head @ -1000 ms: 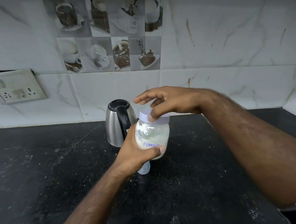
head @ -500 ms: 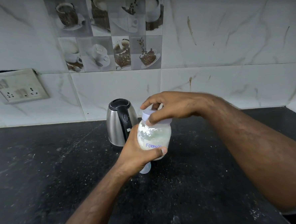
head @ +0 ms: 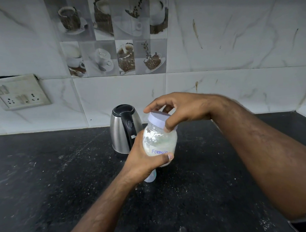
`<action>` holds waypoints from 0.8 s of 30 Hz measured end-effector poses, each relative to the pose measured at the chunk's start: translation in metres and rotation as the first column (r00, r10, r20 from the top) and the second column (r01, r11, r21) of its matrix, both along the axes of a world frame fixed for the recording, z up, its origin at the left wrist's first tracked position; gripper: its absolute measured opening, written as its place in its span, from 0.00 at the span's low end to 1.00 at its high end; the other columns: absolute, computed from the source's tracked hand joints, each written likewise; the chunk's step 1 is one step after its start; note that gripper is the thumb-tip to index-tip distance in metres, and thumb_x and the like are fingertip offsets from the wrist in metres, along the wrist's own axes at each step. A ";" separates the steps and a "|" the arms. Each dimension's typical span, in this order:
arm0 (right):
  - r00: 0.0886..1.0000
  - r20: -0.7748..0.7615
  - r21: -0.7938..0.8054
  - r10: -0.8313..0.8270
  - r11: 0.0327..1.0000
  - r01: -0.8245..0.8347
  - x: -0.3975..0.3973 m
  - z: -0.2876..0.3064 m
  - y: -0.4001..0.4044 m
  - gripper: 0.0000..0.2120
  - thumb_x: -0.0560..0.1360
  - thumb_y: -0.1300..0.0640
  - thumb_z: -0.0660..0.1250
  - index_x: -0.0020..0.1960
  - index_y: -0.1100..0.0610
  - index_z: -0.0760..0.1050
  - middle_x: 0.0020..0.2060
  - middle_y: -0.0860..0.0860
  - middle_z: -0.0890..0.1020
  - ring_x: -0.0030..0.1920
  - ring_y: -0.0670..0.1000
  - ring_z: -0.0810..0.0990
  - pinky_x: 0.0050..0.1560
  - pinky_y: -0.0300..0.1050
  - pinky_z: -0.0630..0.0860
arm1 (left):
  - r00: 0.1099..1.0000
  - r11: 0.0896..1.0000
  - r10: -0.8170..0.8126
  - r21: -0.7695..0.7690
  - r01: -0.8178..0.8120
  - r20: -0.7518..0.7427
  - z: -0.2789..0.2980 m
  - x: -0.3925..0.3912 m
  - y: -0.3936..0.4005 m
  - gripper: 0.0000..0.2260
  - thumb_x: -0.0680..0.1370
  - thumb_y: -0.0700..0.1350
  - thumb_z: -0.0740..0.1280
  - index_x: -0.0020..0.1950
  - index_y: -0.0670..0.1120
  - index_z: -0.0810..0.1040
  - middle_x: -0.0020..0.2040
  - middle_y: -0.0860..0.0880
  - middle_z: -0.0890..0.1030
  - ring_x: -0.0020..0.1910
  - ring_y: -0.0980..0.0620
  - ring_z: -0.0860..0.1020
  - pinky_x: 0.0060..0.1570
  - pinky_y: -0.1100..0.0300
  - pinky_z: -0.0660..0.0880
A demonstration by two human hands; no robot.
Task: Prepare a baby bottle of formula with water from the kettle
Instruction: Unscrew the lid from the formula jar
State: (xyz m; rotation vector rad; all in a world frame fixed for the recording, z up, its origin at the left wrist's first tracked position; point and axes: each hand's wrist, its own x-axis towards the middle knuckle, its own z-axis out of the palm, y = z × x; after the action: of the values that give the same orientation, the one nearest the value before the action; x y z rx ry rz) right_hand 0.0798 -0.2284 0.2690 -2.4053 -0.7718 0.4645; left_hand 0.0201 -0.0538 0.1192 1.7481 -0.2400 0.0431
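A black stone counter point(head: 45, 185), dusted with pale specks, runs along a white marble-tiled wall point(head: 233, 39) that carries a panel of coffee-cup pictures and, at the left, a switch plate point(head: 19, 92). A steel kettle point(head: 121, 129) with a black lid and handle stands upright at the back of the counter, lid down. In front of it a person holds a clear formula jar point(head: 159, 142) in the air, tilted slightly, with white powder inside and "Formula" handwritten on its label. The left hand point(head: 144, 159) wraps around the jar's body, thumb across the label. The right hand point(head: 180, 108) comes in from above, its fingers and thumb curled around the pale lavender lid point(head: 159, 119), which sits on the jar. Just below the left hand, a small part of what looks like the baby bottle point(head: 150, 178) peeks out on the counter; I cannot tell whether it is open or holds anything. The task seems to be at an early stage: the jar is being opened, and scooping powder, pouring kettle water, capping and mixing all appear to be left.
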 end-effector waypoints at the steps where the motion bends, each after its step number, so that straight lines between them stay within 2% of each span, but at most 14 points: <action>1: 1.000 -0.013 0.050 0.012 0.999 -0.011 0.001 0.001 -0.003 0.31 0.71 0.66 0.75 0.68 0.43 0.76 0.63 0.45 0.77 0.56 0.47 0.81 0.52 0.42 0.81 | 1.000 1.000 0.002 -0.001 -0.002 -0.003 -0.001 0.001 0.000 0.42 0.61 0.54 0.80 0.72 0.54 0.68 0.60 0.55 0.81 0.58 0.58 0.81 0.56 0.57 0.80; 3: 0.999 -0.035 0.139 -0.001 0.990 0.005 0.003 0.000 -0.008 0.32 0.69 0.69 0.74 0.67 0.44 0.77 0.65 0.46 0.76 0.59 0.50 0.80 0.53 0.43 0.82 | 1.000 1.000 0.002 -0.008 -0.002 -0.002 -0.003 0.002 0.000 0.42 0.61 0.55 0.80 0.72 0.54 0.68 0.61 0.55 0.81 0.59 0.57 0.81 0.58 0.55 0.80; 6: 0.994 -0.074 0.306 -0.075 0.947 0.094 0.011 -0.010 -0.021 0.30 0.65 0.62 0.76 0.64 0.44 0.78 0.64 0.50 0.76 0.57 0.52 0.81 0.56 0.49 0.82 | 1.000 1.000 0.013 -0.023 -0.014 -0.012 -0.007 0.001 0.000 0.42 0.61 0.54 0.81 0.73 0.55 0.68 0.62 0.55 0.81 0.60 0.57 0.81 0.58 0.55 0.81; 9: 0.962 -0.209 0.549 -0.177 0.793 0.265 0.018 -0.034 -0.043 0.27 0.65 0.66 0.76 0.59 0.48 0.76 0.60 0.52 0.76 0.51 0.49 0.82 0.50 0.46 0.81 | 0.999 0.998 0.041 -0.043 -0.042 -0.022 -0.013 -0.001 -0.001 0.39 0.63 0.51 0.82 0.71 0.54 0.69 0.60 0.56 0.81 0.59 0.60 0.81 0.53 0.63 0.80; 12: 0.911 -0.289 0.609 -0.294 0.678 0.412 0.022 -0.077 -0.069 0.25 0.70 0.70 0.76 0.60 0.49 0.74 0.58 0.53 0.77 0.56 0.51 0.81 0.53 0.46 0.79 | 0.998 0.997 0.052 -0.054 -0.054 -0.031 -0.017 -0.004 -0.005 0.38 0.64 0.47 0.81 0.71 0.51 0.69 0.60 0.54 0.81 0.57 0.62 0.81 0.51 0.67 0.78; 15: 0.856 -0.318 0.560 -0.408 0.648 0.516 0.020 -0.136 -0.087 0.29 0.68 0.70 0.78 0.63 0.48 0.77 0.62 0.55 0.79 0.58 0.52 0.82 0.64 0.49 0.78 | 0.999 0.997 0.047 -0.067 -0.049 -0.018 -0.020 -0.005 -0.013 0.33 0.69 0.35 0.82 0.67 0.51 0.70 0.57 0.55 0.81 0.52 0.68 0.81 0.47 0.71 0.77; 17: 0.826 -0.333 0.473 -0.455 0.677 0.564 0.014 -0.175 -0.091 0.31 0.64 0.69 0.81 0.62 0.50 0.77 0.62 0.57 0.80 0.60 0.54 0.82 0.66 0.50 0.77 | 0.999 0.997 0.031 -0.071 -0.031 -0.010 -0.023 -0.006 -0.021 0.30 0.70 0.31 0.79 0.63 0.53 0.71 0.54 0.57 0.83 0.50 0.68 0.81 0.46 0.72 0.77; 20: 0.823 -0.344 0.271 -0.452 0.791 0.548 0.004 -0.225 -0.090 0.36 0.55 0.58 0.84 0.60 0.49 0.76 0.59 0.53 0.82 0.60 0.53 0.82 0.64 0.53 0.79 | 0.999 0.993 0.042 -0.109 -0.043 -0.013 -0.028 -0.004 -0.032 0.32 0.66 0.38 0.82 0.63 0.55 0.71 0.57 0.54 0.81 0.52 0.66 0.82 0.46 0.70 0.78; 24: 0.866 -0.263 0.044 -0.424 0.892 0.450 -0.002 -0.260 -0.094 0.34 0.58 0.56 0.85 0.60 0.48 0.75 0.58 0.45 0.82 0.61 0.46 0.79 0.64 0.45 0.77 | 0.998 0.989 0.057 -0.137 -0.061 -0.032 -0.038 -0.001 -0.044 0.33 0.64 0.43 0.81 0.64 0.55 0.71 0.58 0.54 0.82 0.54 0.61 0.83 0.48 0.66 0.79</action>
State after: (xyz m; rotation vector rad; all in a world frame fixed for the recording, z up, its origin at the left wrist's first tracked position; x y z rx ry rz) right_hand 0.0780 -0.3220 0.0093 -2.2710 -0.1225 0.5069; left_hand 0.0189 -0.0979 0.0812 1.6171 -0.1607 0.0760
